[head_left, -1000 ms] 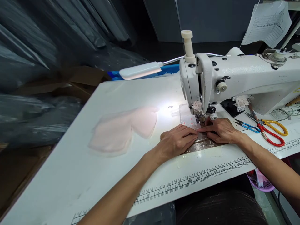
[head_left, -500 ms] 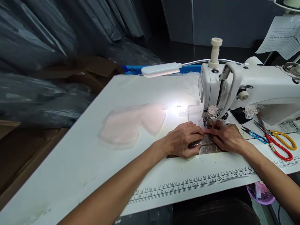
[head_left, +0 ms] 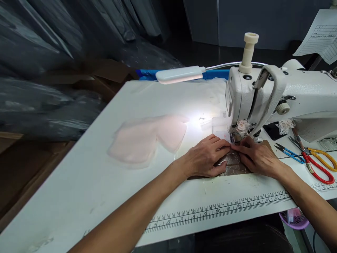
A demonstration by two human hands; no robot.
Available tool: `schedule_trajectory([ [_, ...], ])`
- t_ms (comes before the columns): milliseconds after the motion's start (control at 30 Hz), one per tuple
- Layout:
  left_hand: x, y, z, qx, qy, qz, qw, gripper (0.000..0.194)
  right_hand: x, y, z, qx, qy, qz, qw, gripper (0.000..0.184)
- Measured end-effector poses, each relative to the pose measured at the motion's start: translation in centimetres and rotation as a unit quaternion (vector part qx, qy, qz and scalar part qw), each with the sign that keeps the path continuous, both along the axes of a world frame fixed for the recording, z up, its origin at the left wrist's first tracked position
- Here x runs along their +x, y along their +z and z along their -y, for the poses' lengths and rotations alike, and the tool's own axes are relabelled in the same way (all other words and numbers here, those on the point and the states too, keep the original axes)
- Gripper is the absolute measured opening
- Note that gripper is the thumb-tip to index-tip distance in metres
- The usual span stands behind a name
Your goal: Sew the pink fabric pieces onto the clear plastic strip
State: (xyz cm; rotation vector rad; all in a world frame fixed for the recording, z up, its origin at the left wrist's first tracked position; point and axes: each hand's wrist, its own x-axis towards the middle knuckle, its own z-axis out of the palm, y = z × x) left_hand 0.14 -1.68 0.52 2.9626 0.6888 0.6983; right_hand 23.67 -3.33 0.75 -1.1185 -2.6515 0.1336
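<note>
Both my hands are in front of the white sewing machine (head_left: 243, 93), their fingertips close together just below its presser foot (head_left: 236, 137). My left hand (head_left: 207, 156) has its fingers bent and closed, pressing on a small piece of thin pink fabric (head_left: 231, 146). From the other side, my right hand (head_left: 259, 157) pinches the same fabric between thumb and forefinger. Most of the fabric is hidden under the fingers. Beneath both hands lies a shiny brown sheet (head_left: 233, 168) with clear tape over it.
A sheer pink fabric piece (head_left: 147, 140) lies on the white table (head_left: 92, 182) at left. Blue thread snips (head_left: 291, 154) and red-and-yellow-handled scissors (head_left: 317, 165) are right of my hand. A lamp (head_left: 180, 74) shines from behind. A printed ruler (head_left: 218, 211) runs along the front edge.
The view has shifted slightly, so the machine and scissors sit a little further right. Less of the pink fabric shows between my fingertips; both hands keep nearly the same place.
</note>
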Motion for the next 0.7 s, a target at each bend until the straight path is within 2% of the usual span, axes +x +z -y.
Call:
schedule_trajectory([
  [367,0.0,-0.2,-0.4,-0.006,0.034,-0.024,0.999,0.031,-0.6,0.3,0.0,-0.007,-0.013,0.007,1.000,0.036],
  [533,0.0,0.1,-0.8,0.003,0.037,-0.036,0.999,0.036,-0.5,0.5,-0.2,-0.046,-0.032,0.011,0.998,0.036],
  [700,0.0,0.3,-1.1,0.011,0.047,-0.076,0.996,0.041,0.3,1.7,-0.5,-0.123,-0.035,-0.044,0.991,0.034],
])
